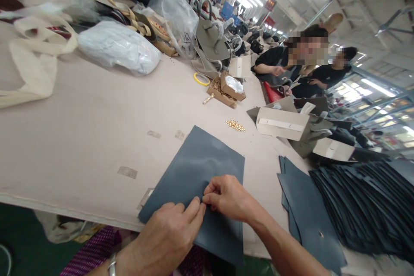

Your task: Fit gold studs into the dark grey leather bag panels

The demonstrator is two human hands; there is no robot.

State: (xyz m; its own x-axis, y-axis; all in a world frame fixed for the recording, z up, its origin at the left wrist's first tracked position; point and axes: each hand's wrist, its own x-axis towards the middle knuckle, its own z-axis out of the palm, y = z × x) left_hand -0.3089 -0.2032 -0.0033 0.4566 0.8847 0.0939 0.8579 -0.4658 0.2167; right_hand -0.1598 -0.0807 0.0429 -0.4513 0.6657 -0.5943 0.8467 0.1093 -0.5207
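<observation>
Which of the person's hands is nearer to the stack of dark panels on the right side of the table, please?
Right. The right hand lies on the dark sheet, on the side toward the stack of dark panels; the left hand sits farther from it.

One head-worn camera looks forward and down along a long table (80,129), tilted. Both hands (200,215) sit close at the bottom edge; seated workers (274,62) appear far off, upper right.

matt dark leather panel (200,168), smooth beige tabletop (97,125), shiny gold metal fittings (235,125)
</observation>
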